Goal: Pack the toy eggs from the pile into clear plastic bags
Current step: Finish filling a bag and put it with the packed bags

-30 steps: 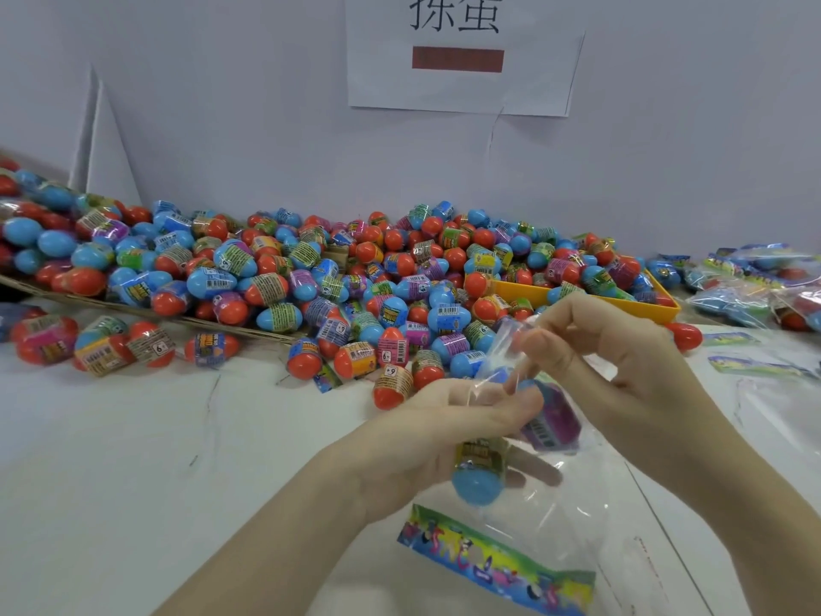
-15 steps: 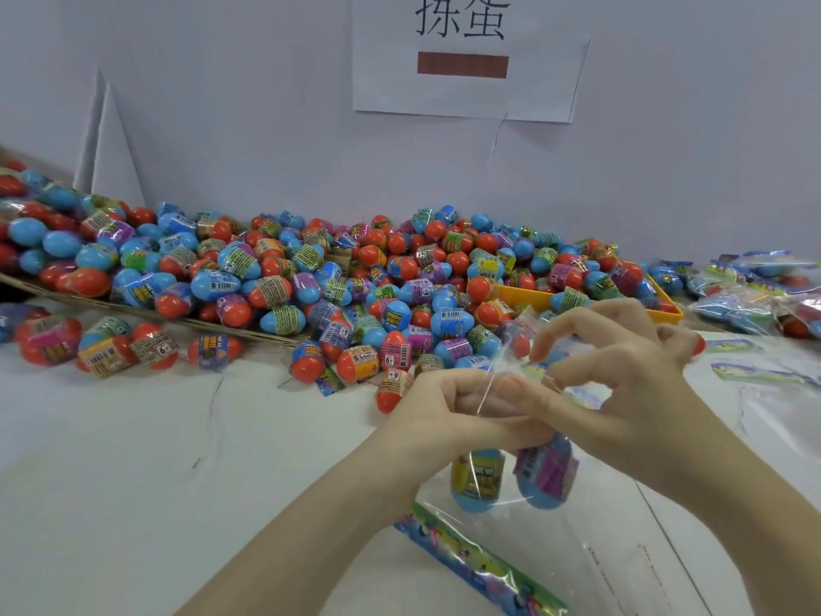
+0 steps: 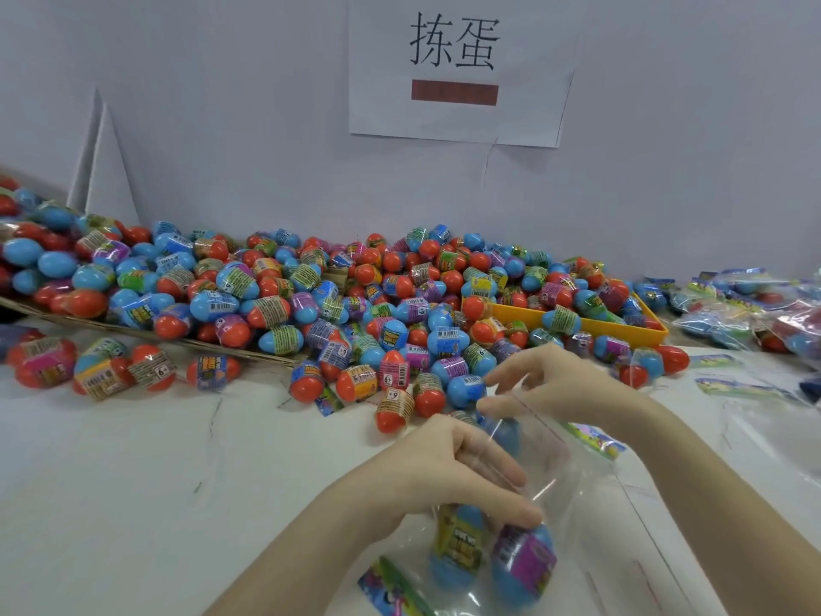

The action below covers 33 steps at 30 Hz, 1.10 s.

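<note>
A big pile of blue and orange toy eggs (image 3: 355,295) lies along the wall. In front of it my left hand (image 3: 462,473) grips a clear plastic bag (image 3: 573,477) from above. Two blue eggs hang in the bag below my fingers, one with a yellow label (image 3: 457,553) and one with a purple label (image 3: 526,566). My right hand (image 3: 559,384) hovers just behind the bag at the pile's near edge, fingers spread, thumb close to the bag's rim. The bag's printed card (image 3: 391,589) shows at the bottom.
A yellow tray (image 3: 599,324) sits half buried in eggs at the right. Filled bags (image 3: 755,304) are heaped at the far right, with loose printed cards (image 3: 733,386) before them. A flat cardboard edge (image 3: 133,331) runs under the pile's left side. White table to the left.
Both hands were pinching the bag's mouth together. My left hand has since dropped lower onto the bag above the eggs, and my right hand has opened and moved back toward the pile.
</note>
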Each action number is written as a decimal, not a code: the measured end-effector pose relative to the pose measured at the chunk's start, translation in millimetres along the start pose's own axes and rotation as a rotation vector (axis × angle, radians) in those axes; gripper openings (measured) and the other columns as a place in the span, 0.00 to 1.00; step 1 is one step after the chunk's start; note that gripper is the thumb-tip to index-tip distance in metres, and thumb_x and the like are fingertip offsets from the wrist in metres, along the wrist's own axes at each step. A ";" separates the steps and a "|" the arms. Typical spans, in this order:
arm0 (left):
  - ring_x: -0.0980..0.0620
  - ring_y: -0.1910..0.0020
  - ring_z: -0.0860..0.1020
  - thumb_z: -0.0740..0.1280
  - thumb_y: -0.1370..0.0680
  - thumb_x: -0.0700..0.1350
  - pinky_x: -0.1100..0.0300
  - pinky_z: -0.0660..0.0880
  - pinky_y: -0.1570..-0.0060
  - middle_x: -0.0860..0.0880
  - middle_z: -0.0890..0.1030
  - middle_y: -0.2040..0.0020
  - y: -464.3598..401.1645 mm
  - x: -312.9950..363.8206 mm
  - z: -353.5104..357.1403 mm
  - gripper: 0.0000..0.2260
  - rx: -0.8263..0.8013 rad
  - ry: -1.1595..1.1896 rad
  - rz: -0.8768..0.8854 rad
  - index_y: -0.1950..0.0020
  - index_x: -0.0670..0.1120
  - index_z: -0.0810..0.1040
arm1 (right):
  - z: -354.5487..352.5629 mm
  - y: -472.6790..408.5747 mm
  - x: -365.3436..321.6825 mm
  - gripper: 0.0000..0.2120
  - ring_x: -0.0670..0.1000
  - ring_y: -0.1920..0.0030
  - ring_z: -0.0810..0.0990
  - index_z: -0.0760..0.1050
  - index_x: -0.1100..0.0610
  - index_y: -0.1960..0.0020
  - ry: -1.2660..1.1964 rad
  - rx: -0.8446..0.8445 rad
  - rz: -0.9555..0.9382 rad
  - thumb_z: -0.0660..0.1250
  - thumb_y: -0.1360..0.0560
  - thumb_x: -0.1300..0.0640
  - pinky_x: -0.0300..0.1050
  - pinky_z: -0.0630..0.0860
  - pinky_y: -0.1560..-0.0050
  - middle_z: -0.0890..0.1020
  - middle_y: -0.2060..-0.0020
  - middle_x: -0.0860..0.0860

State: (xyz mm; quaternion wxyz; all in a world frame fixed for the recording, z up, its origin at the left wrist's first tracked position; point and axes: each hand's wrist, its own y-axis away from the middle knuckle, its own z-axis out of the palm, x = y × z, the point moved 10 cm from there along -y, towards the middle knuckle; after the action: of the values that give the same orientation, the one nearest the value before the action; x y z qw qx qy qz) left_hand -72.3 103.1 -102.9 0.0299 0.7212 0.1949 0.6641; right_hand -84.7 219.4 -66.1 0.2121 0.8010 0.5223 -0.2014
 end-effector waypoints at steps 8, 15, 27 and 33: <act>0.55 0.64 0.81 0.76 0.33 0.39 0.63 0.78 0.61 0.51 0.84 0.64 0.3 11.2 -8.7 0.08 0.034 0.078 0.134 0.66 0.51 0.82 | -0.3 17.8 -6.5 0.18 0.42 0.69 0.71 0.81 0.58 0.63 0.072 0.013 -0.058 0.68 0.31 0.42 0.34 0.66 0.68 0.81 0.66 0.55; 0.52 0.69 0.82 0.77 0.44 0.44 0.65 0.76 0.68 0.47 0.84 0.66 10.8 22.8 -48.9 0.10 0.332 0.238 0.271 0.66 0.47 0.82 | -0.8 26.4 -13.4 0.13 0.44 0.57 0.76 0.74 0.47 0.55 -0.042 -0.015 -0.119 0.65 0.34 0.40 0.35 0.74 0.59 0.78 0.58 0.44; 0.51 0.68 0.81 0.75 0.45 0.47 0.63 0.78 0.66 0.45 0.84 0.66 20.1 24.1 -69.7 0.18 0.583 0.333 0.377 0.59 0.41 0.81 | -9.9 28.3 -5.6 0.15 0.41 0.57 0.75 0.70 0.44 0.57 -0.020 0.071 -0.115 0.74 0.33 0.57 0.28 0.73 0.65 0.76 0.57 0.42; 0.52 0.64 0.82 0.74 0.42 0.51 0.65 0.78 0.64 0.45 0.85 0.62 18.4 24.9 -65.2 0.19 0.601 0.261 0.346 0.58 0.41 0.78 | -91.4 65.1 -9.5 0.19 0.40 0.67 0.78 0.77 0.44 0.53 -0.551 0.611 -0.276 0.72 0.33 0.68 0.25 0.69 0.72 0.79 0.55 0.53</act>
State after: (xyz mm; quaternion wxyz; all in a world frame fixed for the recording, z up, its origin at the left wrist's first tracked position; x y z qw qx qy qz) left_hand -130.1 80.1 -66.2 -0.3211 0.6294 0.2587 0.6586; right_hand -19.0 238.9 23.2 0.0676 0.6659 0.4650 -0.5795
